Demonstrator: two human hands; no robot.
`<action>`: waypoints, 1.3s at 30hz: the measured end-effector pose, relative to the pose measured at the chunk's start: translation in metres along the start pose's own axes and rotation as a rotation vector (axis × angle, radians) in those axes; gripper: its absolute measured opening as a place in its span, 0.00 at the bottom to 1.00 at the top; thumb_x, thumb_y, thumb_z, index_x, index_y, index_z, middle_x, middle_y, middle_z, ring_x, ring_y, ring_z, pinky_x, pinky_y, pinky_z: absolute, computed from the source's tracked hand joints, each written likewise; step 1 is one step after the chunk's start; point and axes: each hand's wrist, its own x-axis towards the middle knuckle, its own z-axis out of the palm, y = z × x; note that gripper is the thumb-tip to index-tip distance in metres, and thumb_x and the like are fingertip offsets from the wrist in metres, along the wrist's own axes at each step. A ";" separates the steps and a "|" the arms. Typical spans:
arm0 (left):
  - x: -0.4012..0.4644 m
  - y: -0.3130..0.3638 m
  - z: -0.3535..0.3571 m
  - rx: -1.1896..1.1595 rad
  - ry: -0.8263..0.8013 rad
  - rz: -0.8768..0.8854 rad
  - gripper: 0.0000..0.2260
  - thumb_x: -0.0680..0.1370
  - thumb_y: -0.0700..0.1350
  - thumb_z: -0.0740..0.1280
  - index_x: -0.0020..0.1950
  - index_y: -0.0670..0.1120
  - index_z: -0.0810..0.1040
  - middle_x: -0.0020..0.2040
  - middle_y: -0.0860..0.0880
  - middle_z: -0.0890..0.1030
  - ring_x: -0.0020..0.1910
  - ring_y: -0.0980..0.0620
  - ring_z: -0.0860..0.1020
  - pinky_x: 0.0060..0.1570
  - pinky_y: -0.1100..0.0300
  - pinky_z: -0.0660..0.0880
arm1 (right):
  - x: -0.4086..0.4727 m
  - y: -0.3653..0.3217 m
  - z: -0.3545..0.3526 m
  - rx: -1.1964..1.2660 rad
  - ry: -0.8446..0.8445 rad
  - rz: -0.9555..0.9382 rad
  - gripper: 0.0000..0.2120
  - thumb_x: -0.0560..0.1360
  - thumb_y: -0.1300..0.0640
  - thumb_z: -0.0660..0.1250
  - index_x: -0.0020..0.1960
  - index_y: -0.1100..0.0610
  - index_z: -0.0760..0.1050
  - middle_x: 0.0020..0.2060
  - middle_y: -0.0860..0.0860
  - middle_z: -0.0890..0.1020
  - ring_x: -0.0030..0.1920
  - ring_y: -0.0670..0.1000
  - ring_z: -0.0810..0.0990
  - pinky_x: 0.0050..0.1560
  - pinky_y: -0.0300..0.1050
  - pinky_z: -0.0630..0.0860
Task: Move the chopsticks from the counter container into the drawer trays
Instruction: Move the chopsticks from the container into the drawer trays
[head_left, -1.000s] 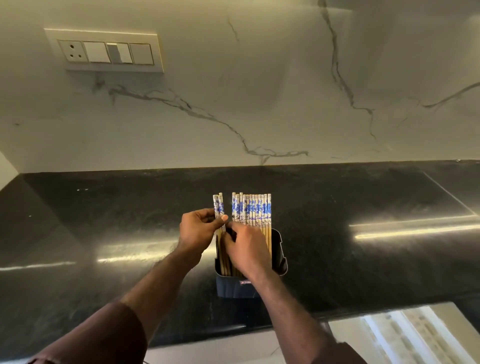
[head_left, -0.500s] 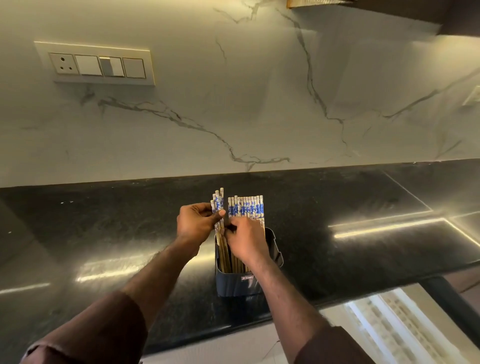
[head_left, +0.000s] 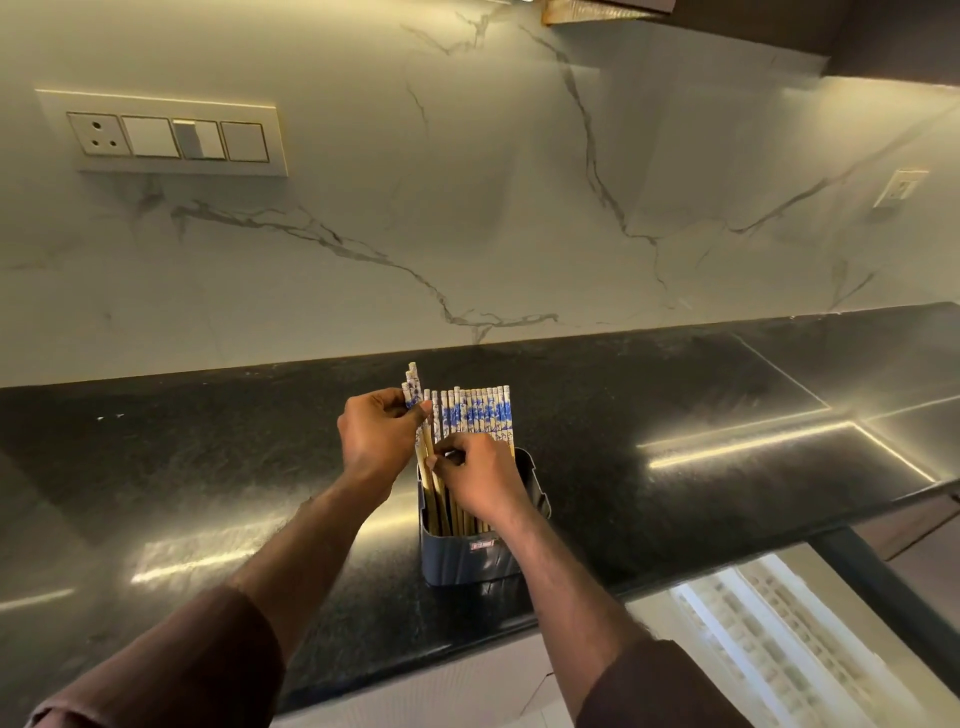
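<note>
- Left hand (head_left: 376, 441) is gripping a small cluster of wooden chopsticks with blue-and-white patterned tops (head_left: 413, 395); its grip is clamped near their upper ends, thumb in front, the other fingers behind and mostly hidden.
- That cluster is sitting higher than the rest, tilting slightly leftward at the top, lower ends still inside the holder; exact count is hard to make out.
- Long axis of every stick is running near vertical, so judged from here the coming move is a straight lift upward before any carry toward the drawer.
- Main row of matching chopsticks (head_left: 475, 415) is standing upright just right of the held cluster, tops level, packed side by side.
- Right hand (head_left: 480, 475) is reaching in at mid-shaft, fingertips pinched together on what looks like one or two sticks at the gap between cluster and row; whether it is holding or only separating them, I cannot tell.
- Left hand is nearer the pattern ends; right hand is lower, covering much of the shafts.
- Dark blue rectangular plastic container (head_left: 467, 558) is standing on the glossy black stone tabletop (head_left: 701, 493), near its front edge; its back wall and inside are mostly hidden by the right hand.
- Pale drawer trays (head_left: 769, 639) are showing lower right, below the tabletop edge, blurred and cut off by the frame; compartments not readable.
</note>
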 end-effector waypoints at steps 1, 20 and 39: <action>-0.001 0.008 -0.001 0.004 -0.025 0.036 0.06 0.74 0.39 0.73 0.47 0.49 0.83 0.44 0.49 0.85 0.44 0.54 0.85 0.51 0.50 0.82 | -0.001 -0.004 -0.005 0.027 -0.002 -0.010 0.09 0.78 0.56 0.67 0.57 0.54 0.80 0.51 0.49 0.84 0.49 0.45 0.81 0.46 0.36 0.75; -0.054 0.146 0.050 -0.260 -0.445 0.178 0.13 0.68 0.44 0.73 0.51 0.41 0.82 0.45 0.43 0.87 0.44 0.45 0.86 0.36 0.58 0.81 | -0.105 0.001 -0.142 0.561 -0.257 0.048 0.09 0.79 0.53 0.65 0.55 0.54 0.80 0.48 0.57 0.86 0.48 0.57 0.85 0.47 0.58 0.83; -0.270 0.104 0.234 -0.368 -0.510 -0.051 0.09 0.74 0.37 0.70 0.54 0.38 0.81 0.48 0.41 0.85 0.47 0.44 0.85 0.42 0.53 0.82 | -0.323 0.165 -0.289 0.580 -0.213 0.248 0.09 0.78 0.59 0.67 0.54 0.63 0.80 0.43 0.59 0.85 0.45 0.58 0.85 0.51 0.55 0.82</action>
